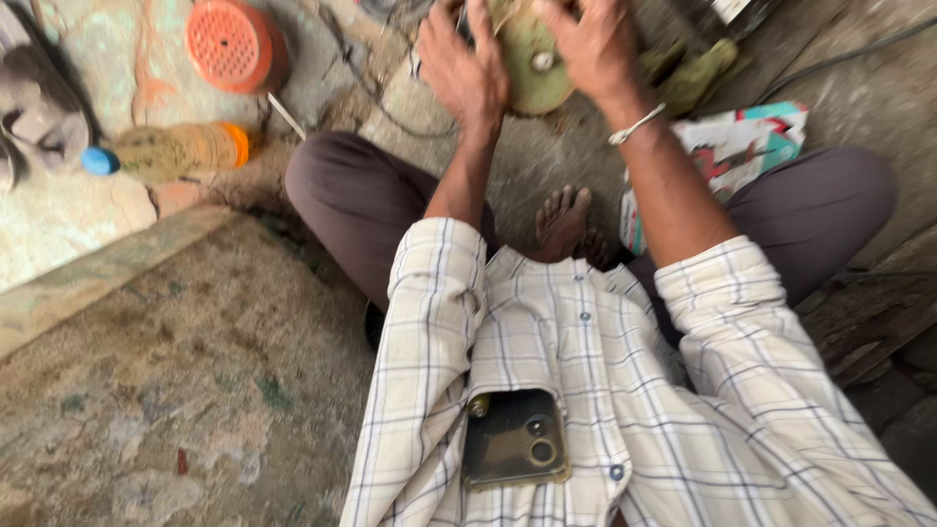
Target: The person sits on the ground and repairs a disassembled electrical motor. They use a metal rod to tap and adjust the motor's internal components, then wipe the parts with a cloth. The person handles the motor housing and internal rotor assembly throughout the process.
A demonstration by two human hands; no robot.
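Nearest the lens is the person's checked shirt (586, 390), pale cream with dark lines, its chest pocket holding a dark phone (514, 437) with its camera rings facing out. The sleeves are rolled above the elbows and both forearms stretch away toward the top of the view. Below them the person sits cross-legged in dark brown trousers (371, 195), one bare foot (563, 222) tucked between the knees.

The floor (176, 390) is worn, stained concrete, with a raised paler ledge running across the left.

Both hands meet at the top edge around a round greenish-yellow disc (535, 60) with a small pale hub at its middle. The left hand (464, 73) presses against the disc's left rim, fingers spread and partly curled over it. The right hand (590, 44), a thin white bangle at its wrist, covers the disc's upper right, fingers bent over the edge. Motion blur hides how firmly either one grips.

A printed cardboard box (742, 151) lies just right of the right forearm. At upper left stand an orange perforated round cap (234, 44) and, beneath it, a plastic bottle (171, 151) lying on its side with a blue cap. A grey sandal (34, 112) sits at the far left edge.
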